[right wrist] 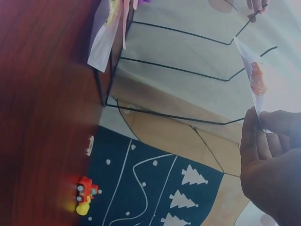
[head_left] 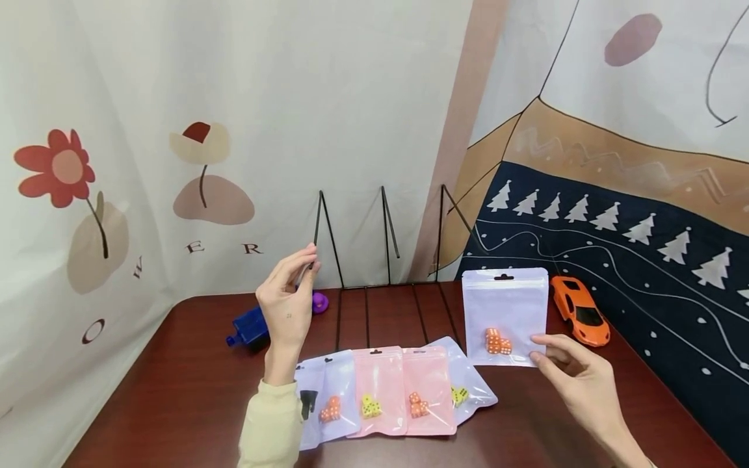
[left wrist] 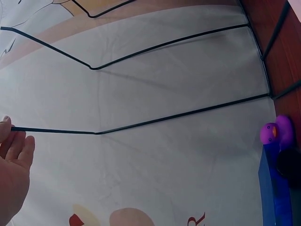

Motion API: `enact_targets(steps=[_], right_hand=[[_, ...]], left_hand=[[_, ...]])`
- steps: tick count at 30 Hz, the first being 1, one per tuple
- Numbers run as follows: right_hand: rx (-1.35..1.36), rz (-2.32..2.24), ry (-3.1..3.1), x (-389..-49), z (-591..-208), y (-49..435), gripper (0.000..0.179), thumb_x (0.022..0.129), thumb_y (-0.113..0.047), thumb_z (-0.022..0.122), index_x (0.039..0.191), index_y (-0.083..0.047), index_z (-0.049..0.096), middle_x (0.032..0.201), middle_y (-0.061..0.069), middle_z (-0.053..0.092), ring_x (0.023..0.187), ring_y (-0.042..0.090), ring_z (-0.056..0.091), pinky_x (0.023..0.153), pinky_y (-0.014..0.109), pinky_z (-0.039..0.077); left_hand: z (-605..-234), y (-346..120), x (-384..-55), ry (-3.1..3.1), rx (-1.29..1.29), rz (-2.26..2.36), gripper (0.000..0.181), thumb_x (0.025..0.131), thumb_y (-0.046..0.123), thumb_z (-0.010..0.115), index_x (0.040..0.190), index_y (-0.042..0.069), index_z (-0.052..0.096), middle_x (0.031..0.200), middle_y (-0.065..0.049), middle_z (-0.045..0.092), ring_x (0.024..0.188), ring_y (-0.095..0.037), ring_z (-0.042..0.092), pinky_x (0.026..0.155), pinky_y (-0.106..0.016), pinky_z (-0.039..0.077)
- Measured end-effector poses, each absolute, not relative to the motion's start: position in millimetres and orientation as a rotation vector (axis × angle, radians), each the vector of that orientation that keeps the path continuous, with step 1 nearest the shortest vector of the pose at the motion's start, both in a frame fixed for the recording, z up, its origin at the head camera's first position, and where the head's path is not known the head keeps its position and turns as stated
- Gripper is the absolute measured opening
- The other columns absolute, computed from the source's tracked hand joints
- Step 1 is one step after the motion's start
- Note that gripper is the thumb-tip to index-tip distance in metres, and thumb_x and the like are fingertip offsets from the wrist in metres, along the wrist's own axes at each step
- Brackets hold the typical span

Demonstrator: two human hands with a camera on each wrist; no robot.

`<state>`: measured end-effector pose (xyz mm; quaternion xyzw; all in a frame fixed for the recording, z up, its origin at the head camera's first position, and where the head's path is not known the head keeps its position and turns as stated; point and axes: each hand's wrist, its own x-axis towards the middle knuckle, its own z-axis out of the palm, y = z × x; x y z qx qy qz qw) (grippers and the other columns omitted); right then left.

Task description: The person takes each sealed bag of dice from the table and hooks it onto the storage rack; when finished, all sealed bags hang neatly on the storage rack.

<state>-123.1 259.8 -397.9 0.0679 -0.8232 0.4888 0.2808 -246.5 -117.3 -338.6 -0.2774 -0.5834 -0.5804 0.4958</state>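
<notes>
My left hand (head_left: 287, 292) pinches the tip of the leftmost hook (left wrist: 51, 131) of a black wire rack between thumb and fingers. At the right, my right hand (head_left: 579, 380) pinches the lower right edge of a lavender zip bag (head_left: 503, 305) with orange dice (head_left: 497, 341) inside. That bag is upright, its punched hanging hole at the top. Below the hooks, a row of overlapping bags lies at the rack's front: lavender bags (head_left: 342, 370) at the left, a pink bag (head_left: 377, 370) with yellow dice, another pink bag (head_left: 427, 370) with orange dice, and a tilted lavender bag (head_left: 475, 390).
An orange toy car (head_left: 579, 309) stands on the brown table (head_left: 158, 396) behind my right hand. A blue object (head_left: 250, 326) and a purple toy duck (left wrist: 277, 133) are behind my left wrist. A printed curtain (head_left: 351, 97) hangs behind the rack.
</notes>
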Motion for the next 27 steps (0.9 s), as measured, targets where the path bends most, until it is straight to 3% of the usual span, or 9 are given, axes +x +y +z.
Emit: enact_targets(steps=[14, 19, 27], right_hand=[[0.322, 1.352, -2.162, -147.6, -393.4, 251.9, 0.032, 0.079, 0.016, 0.068, 0.109, 0.005, 0.065, 0.077, 0.012, 0.066, 0.062, 0.009, 0.054, 0.046, 0.022, 0.041], [0.315, 1.357, -2.159, -151.8, -392.6, 250.8, 0.032, 0.079, 0.014, 0.068, 0.109, 0.004, 0.066, 0.076, 0.010, 0.066, 0.061, 0.009, 0.053, 0.045, 0.023, 0.039], [0.309, 1.368, -2.171, -155.1, -392.1, 250.5, 0.027, 0.083, 0.007, 0.069, 0.109, 0.000, 0.067, 0.074, 0.009, 0.066, 0.060, 0.011, 0.050, 0.045, 0.025, 0.038]], left_hand=[[-339.2, -116.7, -244.7, -1.433, -0.657, -1.401, 0.025, 0.072, -0.024, 0.066, 0.093, -0.010, 0.070, 0.102, -0.021, 0.068, 0.099, -0.033, 0.064, 0.088, -0.035, 0.052], [-337.1, -117.1, -245.9, -1.442, -0.663, -1.396, 0.024, 0.074, -0.022, 0.067, 0.094, -0.010, 0.070, 0.102, -0.020, 0.068, 0.100, -0.033, 0.064, 0.089, -0.037, 0.052], [-323.9, -112.2, -233.4, -1.425, -0.666, -1.402, 0.024, 0.070, -0.031, 0.063, 0.089, -0.017, 0.067, 0.096, -0.032, 0.064, 0.098, -0.031, 0.065, 0.089, -0.034, 0.052]])
